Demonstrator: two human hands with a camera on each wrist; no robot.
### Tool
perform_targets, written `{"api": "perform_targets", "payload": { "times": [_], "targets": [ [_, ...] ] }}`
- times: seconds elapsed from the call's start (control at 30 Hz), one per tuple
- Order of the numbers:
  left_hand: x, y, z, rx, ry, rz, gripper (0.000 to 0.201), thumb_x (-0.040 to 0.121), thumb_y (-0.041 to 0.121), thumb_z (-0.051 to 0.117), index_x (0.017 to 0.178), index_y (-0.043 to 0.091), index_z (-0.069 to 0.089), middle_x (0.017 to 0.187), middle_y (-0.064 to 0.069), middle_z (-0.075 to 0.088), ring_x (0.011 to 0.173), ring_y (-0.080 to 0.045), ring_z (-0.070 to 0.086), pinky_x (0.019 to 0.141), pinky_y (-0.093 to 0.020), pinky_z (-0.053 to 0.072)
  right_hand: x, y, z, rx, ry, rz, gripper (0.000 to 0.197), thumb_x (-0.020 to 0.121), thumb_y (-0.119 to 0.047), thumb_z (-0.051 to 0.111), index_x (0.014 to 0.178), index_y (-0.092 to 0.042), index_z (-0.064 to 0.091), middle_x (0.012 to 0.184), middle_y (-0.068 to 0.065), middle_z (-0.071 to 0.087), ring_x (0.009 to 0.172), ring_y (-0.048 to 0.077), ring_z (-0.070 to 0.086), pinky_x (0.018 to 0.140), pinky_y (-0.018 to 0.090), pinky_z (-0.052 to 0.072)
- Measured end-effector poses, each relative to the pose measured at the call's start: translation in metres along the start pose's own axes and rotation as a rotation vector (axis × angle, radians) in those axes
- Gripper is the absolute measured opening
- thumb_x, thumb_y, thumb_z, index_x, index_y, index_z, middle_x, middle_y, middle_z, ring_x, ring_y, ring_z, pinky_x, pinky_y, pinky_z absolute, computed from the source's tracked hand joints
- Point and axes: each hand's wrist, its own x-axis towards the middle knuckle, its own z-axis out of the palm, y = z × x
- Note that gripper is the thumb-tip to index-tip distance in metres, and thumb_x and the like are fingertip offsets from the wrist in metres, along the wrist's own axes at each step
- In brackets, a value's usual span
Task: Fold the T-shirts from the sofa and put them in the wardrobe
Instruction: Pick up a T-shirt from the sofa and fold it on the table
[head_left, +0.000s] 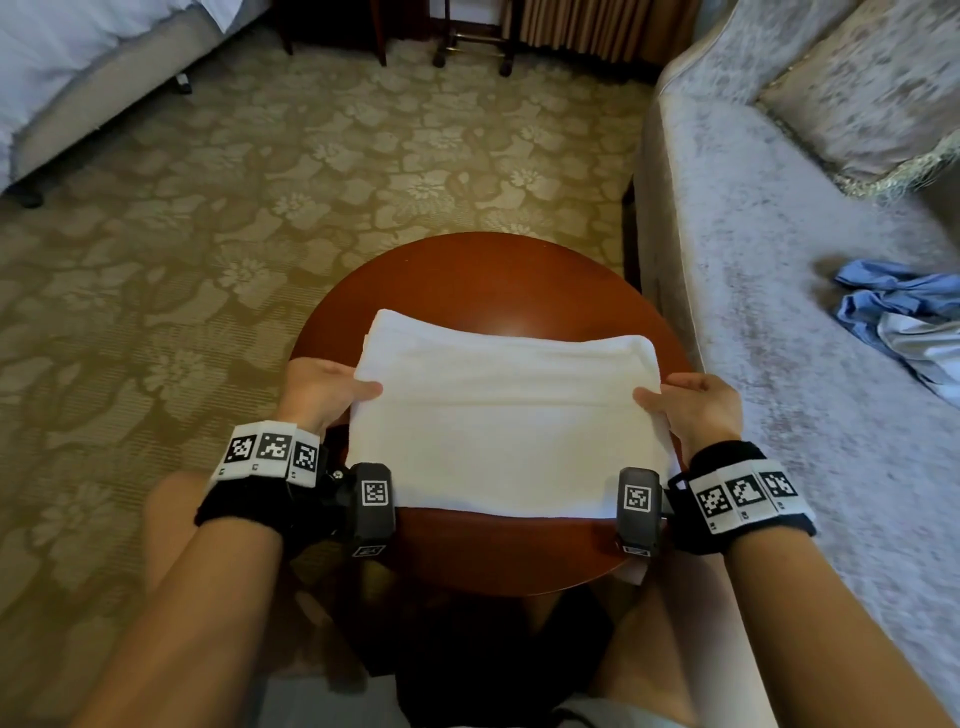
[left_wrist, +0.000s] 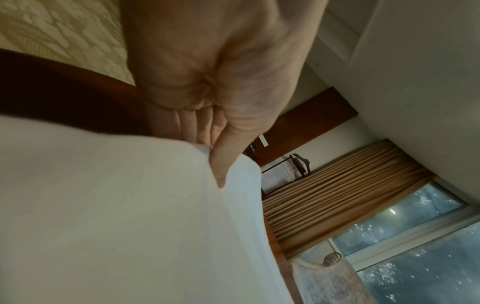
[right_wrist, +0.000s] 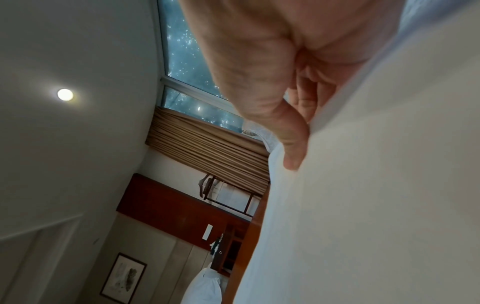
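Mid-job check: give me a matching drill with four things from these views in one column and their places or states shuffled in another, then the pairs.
Things:
1. white T-shirt
2. blue clothes
3. left hand
4. cushion

Places or states:
A. crumpled on the sofa seat
B. folded on the round table
C. against the sofa back
D. pinching the shirt's left edge

Pairs: 1-B, 2-A, 3-D, 4-C

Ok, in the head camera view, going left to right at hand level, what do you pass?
Left hand → folded white T-shirt on the round red-brown wooden table → right hand → grey velvet sofa → crumpled blue garment.
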Motion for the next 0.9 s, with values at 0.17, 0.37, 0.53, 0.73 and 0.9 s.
{"api": "perform_targets", "payload": {
  "times": [0.17,0.37,0.53,0.73,0.9],
  "targets": [
    [-0.003,-0.003,-0.008,-0.057,-0.028,-0.055,0.032,0.067,0.005,0.085,0.092,0.002,0.066,0.097,-0.013,0.071,0.086,-0.026,0.068,0.07,-0.036,0.057,-0.001,0.0,-0.008,0.03,-0.074,0.023,0.065,0.057,-0.024,0.094,0.113,-0.018,0.061,0.113,0.006,0.066,0.106,0.029,0.062,0.095,0.048,0.052],
    [-0.016,0.0,-0.006,-0.033,-0.021,-0.093,0.032,0.085,0.038,0.072,0.084,0.011,0.055,0.103,-0.011,0.066,0.093,-0.028,0.064,0.056,-0.033,0.051,-0.012,0.005,-0.009,0.041,-0.063,0.011,0.031,0.084,-0.046,0.071,0.082,-0.016,0.064,0.089,0.004,0.066,0.09,0.024,0.062,0.09,0.041,0.052],
    [-0.03,-0.013,-0.006,0.143,-0.16,-0.049,0.043,0.083,0.041,0.073,0.094,0.0,0.065,0.092,-0.008,0.071,0.083,-0.021,0.066,0.057,-0.029,0.049,-0.023,0.017,-0.007,-0.2,-0.1,-0.056,0.043,0.092,-0.051,0.057,0.069,-0.015,0.056,0.073,0.003,0.058,0.072,0.021,0.054,0.064,0.031,0.04],
    [-0.037,-0.031,-0.017,0.148,-0.224,-0.013,0.034,0.078,0.035,0.077,0.084,0.007,0.059,0.089,-0.009,0.072,0.08,-0.021,0.068,0.059,-0.027,0.049,-0.026,0.03,-0.027,-0.236,-0.168,0.047,0.059,0.088,-0.066,0.049,0.106,-0.011,0.059,0.108,0.01,0.059,0.107,0.034,0.056,0.1,0.051,0.044],
    [-0.048,-0.042,-0.02,0.167,-0.268,0.013,0.021,0.084,0.024,0.074,0.078,0.009,0.061,0.094,-0.009,0.07,0.09,-0.023,0.066,0.08,-0.037,0.055,-0.045,0.046,-0.032,-0.291,-0.219,0.042,0.062,0.08,-0.058,0.062,0.124,-0.015,0.059,0.119,0.007,0.061,0.106,0.033,0.057,0.099,0.046,0.046]
  ]
}}
